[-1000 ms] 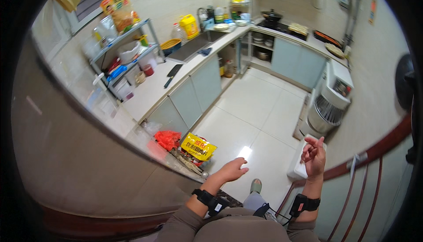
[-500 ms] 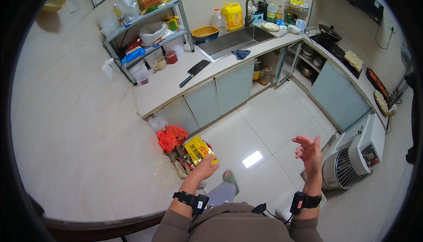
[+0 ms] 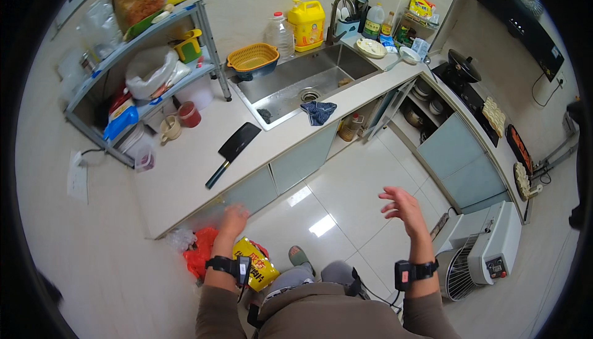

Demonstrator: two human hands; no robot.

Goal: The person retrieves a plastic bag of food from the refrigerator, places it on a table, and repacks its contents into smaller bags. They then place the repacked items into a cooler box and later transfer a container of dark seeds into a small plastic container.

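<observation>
My left hand (image 3: 233, 220) is in front of the cabinet doors below the counter. Its fingers look loosely stretched out, though slightly blurred, and I see nothing in them. Under my left forearm a yellow printed bag (image 3: 262, 269) stands beside a red plastic bag (image 3: 202, 249) on the floor. My right hand (image 3: 404, 209) hangs in the air over the tiles, fingers apart and empty. On the counter ahead of my left hand lies a black-bladed cleaver (image 3: 239, 142), its dark handle pointing toward me. A dark blue cloth (image 3: 319, 112) drapes over the sink's front rim.
A metal sink (image 3: 290, 95) with a yellow basket (image 3: 253, 57) at its left is set in the counter. A loaded grey shelf rack (image 3: 207, 33) stands at left. One cabinet door (image 3: 395, 107) hangs ajar. At right are a white mixer (image 3: 494, 231) and a stove with a pan (image 3: 464, 66).
My left hand has moved off the yellow bag, forward toward the cabinet doors. My view has shifted closer to the counter. My right hand stays raised with its fingers apart.
</observation>
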